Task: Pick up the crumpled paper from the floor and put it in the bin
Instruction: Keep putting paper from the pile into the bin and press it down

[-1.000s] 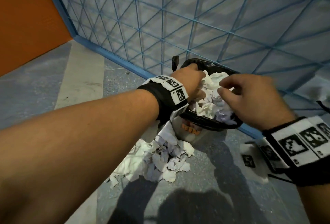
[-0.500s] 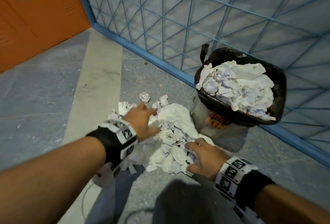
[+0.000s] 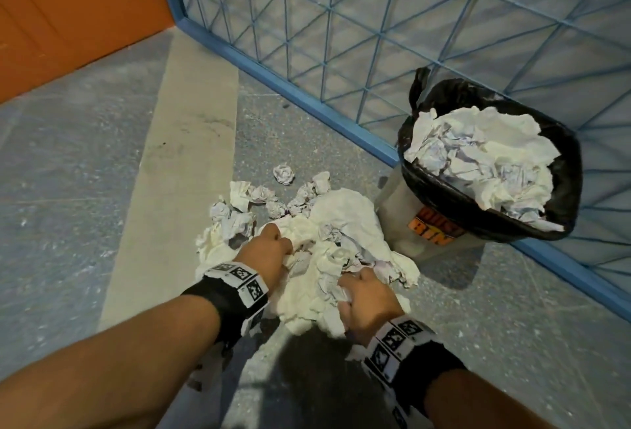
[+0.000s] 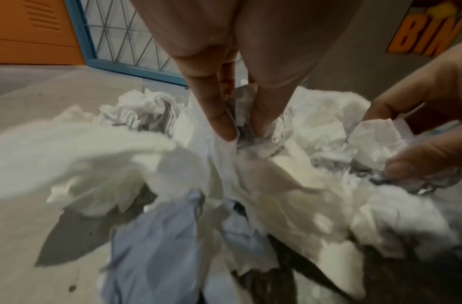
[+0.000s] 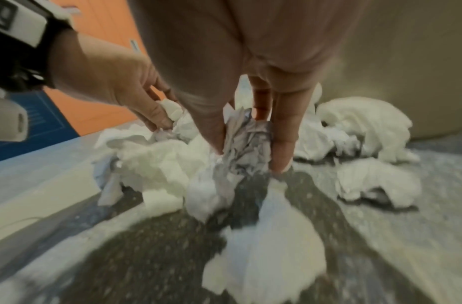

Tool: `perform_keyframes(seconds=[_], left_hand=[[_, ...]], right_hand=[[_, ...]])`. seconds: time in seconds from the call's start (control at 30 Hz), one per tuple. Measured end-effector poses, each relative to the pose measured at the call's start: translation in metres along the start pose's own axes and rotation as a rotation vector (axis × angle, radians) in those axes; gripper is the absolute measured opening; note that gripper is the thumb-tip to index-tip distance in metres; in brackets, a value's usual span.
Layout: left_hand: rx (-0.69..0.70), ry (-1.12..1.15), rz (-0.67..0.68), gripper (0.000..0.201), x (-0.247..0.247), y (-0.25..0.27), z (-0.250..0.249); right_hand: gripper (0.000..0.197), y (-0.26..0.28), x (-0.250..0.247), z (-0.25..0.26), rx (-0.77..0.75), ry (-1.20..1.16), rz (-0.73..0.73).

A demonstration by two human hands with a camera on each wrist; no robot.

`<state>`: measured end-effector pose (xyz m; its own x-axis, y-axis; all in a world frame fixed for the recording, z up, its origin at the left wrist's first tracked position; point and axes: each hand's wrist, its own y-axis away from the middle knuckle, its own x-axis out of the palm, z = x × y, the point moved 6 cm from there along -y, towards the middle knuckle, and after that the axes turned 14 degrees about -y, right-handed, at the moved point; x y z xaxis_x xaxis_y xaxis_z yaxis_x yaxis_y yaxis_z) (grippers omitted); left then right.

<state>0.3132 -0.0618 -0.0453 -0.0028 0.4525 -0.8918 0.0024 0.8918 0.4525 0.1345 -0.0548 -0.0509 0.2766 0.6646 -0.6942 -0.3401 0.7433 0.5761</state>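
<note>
The crumpled paper (image 3: 327,240) lay heaped on the floor (image 3: 102,172) just beside the bin (image 3: 491,169), a few loose balls scattered at its far edge. A second before, both hands had been up at the bin's rim among the paper there; now they were down in the heap, so one load was in and another was being gathered. The bin already stood piled above its black liner, and I judged the next handful might tumble off. The left hand (image 3: 269,251) had its grip clenched on a grey wad near the middle of the heap, pinched between thumb and fingers (image 4: 219,115). The right hand (image 3: 367,305) gripped another wad at the near edge, fingers (image 5: 284,131) curled round it.
</note>
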Motion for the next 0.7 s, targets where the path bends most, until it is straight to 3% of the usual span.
perform_keyframes(seconds=[0.13,0.23,0.37,0.43,0.5,0.6,0.7], left_hand=[[0.085,0.021,-0.116,0.036,-0.062,0.025,0.001],[0.181,0.016,-0.332,0.034,-0.142,0.042,-0.009],[0.334,0.299,-0.684,0.026,-0.257,0.069,-0.045],[0.409,0.446,-0.815,0.021,-0.297,0.071,-0.071],[0.448,0.622,-0.803,0.017,-0.31,0.052,-0.1],[0.403,0.77,-0.573,0.015,-0.291,0.006,-0.141],[0.316,0.343,-0.477,0.022,-0.263,-0.025,-0.165]], right_hand=[[0.035,0.043,-0.053,0.029,-0.232,-0.084,-0.042],[0.031,0.087,-0.117,0.048,-0.429,-0.139,-0.167],[0.026,0.141,-0.229,0.047,-0.574,-0.238,-0.695],[0.027,0.148,-0.273,0.031,-0.557,-0.225,-0.937],[0.029,0.134,-0.301,0.008,-0.451,-0.213,-1.067],[0.032,0.094,-0.306,-0.023,-0.29,-0.19,-1.035],[0.036,0.065,-0.285,-0.037,-0.139,-0.12,-0.864]])
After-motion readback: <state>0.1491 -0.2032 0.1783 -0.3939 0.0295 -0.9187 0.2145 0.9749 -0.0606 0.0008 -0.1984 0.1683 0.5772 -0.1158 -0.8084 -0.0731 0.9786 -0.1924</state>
